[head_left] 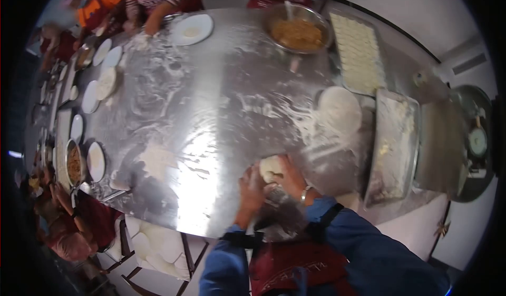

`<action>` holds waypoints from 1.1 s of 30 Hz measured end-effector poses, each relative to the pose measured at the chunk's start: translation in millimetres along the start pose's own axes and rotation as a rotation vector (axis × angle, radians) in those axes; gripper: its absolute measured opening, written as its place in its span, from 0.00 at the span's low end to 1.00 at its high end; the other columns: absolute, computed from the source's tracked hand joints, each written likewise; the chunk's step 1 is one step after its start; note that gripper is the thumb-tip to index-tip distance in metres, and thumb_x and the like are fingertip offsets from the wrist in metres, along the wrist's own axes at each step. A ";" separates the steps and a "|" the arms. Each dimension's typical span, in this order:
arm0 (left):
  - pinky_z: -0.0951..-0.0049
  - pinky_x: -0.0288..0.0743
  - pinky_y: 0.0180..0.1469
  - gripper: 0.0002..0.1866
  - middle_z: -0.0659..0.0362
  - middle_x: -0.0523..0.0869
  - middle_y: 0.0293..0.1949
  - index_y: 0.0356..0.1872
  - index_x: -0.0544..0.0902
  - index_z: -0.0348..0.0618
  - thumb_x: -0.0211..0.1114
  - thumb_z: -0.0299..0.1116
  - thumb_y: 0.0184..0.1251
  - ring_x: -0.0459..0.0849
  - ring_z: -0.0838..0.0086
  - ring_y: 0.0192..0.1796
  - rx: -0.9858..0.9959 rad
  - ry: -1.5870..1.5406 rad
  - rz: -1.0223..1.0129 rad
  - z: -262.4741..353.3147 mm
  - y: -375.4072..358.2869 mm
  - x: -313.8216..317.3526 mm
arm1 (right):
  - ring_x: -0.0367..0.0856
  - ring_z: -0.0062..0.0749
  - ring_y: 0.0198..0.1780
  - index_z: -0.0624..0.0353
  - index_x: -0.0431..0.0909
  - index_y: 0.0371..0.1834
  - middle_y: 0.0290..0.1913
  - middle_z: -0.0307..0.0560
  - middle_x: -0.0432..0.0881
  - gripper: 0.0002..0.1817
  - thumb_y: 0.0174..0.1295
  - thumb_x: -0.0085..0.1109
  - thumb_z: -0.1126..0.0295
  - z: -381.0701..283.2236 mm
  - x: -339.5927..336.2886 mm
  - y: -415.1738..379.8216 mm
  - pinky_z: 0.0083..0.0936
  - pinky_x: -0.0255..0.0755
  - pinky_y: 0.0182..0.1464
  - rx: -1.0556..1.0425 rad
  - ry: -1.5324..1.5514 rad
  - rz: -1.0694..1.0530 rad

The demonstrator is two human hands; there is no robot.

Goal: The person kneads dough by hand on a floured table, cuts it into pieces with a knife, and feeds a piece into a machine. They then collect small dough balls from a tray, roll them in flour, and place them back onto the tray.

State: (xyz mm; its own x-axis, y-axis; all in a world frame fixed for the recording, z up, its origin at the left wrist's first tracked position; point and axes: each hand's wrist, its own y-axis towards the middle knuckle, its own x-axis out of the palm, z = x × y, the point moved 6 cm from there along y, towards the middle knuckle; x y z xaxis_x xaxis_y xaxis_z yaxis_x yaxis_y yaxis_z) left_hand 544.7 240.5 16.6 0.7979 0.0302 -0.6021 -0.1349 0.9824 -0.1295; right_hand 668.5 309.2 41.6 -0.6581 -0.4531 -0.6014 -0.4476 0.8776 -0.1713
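A lump of pale dough [271,166] lies on the metal table close to its near edge, between my two hands. My left hand [251,190] presses against the dough's left side with curled fingers. From the right, my right hand [291,177] wraps round the other side of it, and its fingers are partly hidden. A bracelet shows on the right wrist. Up and to the right of the hands, a round, flat, whitish disc [340,114] rests on the floured tabletop.
A long tray of rows of pale pieces [358,53] stands at the far right. Nearer is a floury metal tray [375,180]. A bowl of orange-brown filling [298,35] and a white plate [203,28] sit at the back. Other people work along the table's far and left sides.
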 end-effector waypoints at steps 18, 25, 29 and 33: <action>0.47 0.70 0.50 0.34 0.42 0.73 0.52 0.61 0.66 0.45 0.66 0.38 0.50 0.76 0.44 0.49 -0.101 0.218 0.031 15.1 -1.1 -14.9 | 0.57 0.46 0.66 0.49 0.65 0.62 0.63 0.52 0.63 0.34 0.51 0.67 0.63 51.7 25.7 -15.6 0.40 0.54 0.69 -0.176 -0.357 -0.046; 0.52 0.71 0.50 0.35 0.38 0.76 0.46 0.63 0.64 0.40 0.65 0.39 0.54 0.76 0.45 0.48 -0.034 -0.063 -0.062 -5.0 31.6 32.5 | 0.66 0.52 0.59 0.60 0.59 0.63 0.55 0.59 0.69 0.46 0.38 0.73 0.64 46.5 -6.6 3.8 0.44 0.59 0.62 -0.056 0.102 -0.134; 0.53 0.68 0.49 0.22 0.43 0.78 0.44 0.52 0.74 0.35 0.58 0.37 0.59 0.75 0.50 0.47 0.181 -0.030 0.071 7.6 14.4 60.5 | 0.75 0.48 0.52 0.60 0.73 0.51 0.47 0.51 0.78 0.23 0.50 0.64 0.66 -22.7 -58.8 -18.3 0.39 0.66 0.58 -0.227 0.022 0.096; 0.53 0.67 0.46 0.22 0.47 0.77 0.40 0.49 0.74 0.40 0.63 0.36 0.53 0.74 0.51 0.43 0.257 0.253 -0.094 37.5 42.5 63.8 | 0.69 0.49 0.57 0.54 0.65 0.62 0.57 0.52 0.71 0.34 0.51 0.63 0.58 68.6 -22.9 -31.2 0.41 0.63 0.57 0.095 -0.267 0.056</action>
State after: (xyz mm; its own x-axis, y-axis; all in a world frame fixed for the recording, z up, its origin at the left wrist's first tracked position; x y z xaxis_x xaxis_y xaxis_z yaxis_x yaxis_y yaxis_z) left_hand 612.0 291.1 2.3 0.6248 -0.0769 -0.7770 0.1095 0.9939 -0.0104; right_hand 739.1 302.9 7.2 -0.4919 -0.3576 -0.7938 -0.3482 0.9165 -0.1971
